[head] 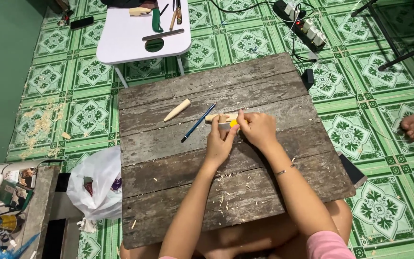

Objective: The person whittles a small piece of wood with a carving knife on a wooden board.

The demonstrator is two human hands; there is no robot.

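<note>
On the old grey wooden board [226,158], I see a small pale wood piece [215,117] lying sideways, long way left to right. It looks smooth. My left hand [220,144] presses it down with bent fingers. My right hand [259,128] pinches a yellow tool [234,123] tight against it. A blue pencil [198,122] lies just left.

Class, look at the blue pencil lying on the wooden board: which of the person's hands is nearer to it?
The left hand. It sits just right of the blue pencil, pressing the small wooden piece. The right hand is farther right, beyond the left, holding a yellow-handled tool.
</note>
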